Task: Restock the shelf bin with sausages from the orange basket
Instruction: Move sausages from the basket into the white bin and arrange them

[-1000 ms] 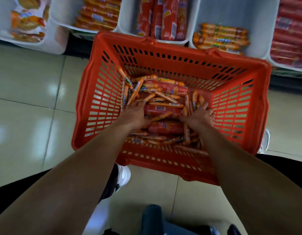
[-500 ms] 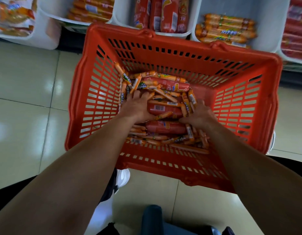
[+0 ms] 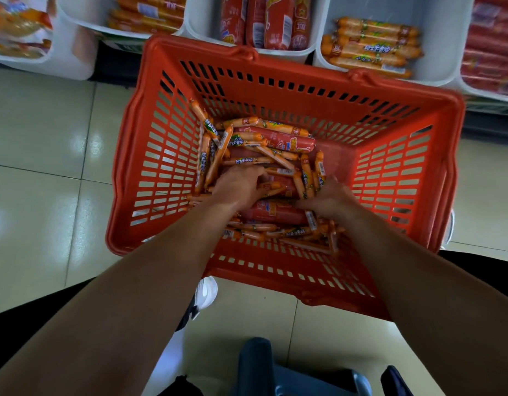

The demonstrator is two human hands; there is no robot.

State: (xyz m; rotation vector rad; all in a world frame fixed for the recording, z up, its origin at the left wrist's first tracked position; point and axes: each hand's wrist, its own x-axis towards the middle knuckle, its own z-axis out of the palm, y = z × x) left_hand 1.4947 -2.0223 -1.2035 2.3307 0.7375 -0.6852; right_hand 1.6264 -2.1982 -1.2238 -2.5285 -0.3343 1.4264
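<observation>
Left hand (image 3: 241,181) curls over thin sausages (image 3: 272,186), edged rightward | right hand (image 3: 330,195) stays buried, grip unclear | red sausage (image 3: 278,141) lies left-right across orange basket (image 3: 304,81).

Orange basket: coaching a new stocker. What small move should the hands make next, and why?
Probably lift out a bunch of thin sausages: left hand and right hand are both in the pile, grip unclear, and the matching shelf bin is part full.
</observation>
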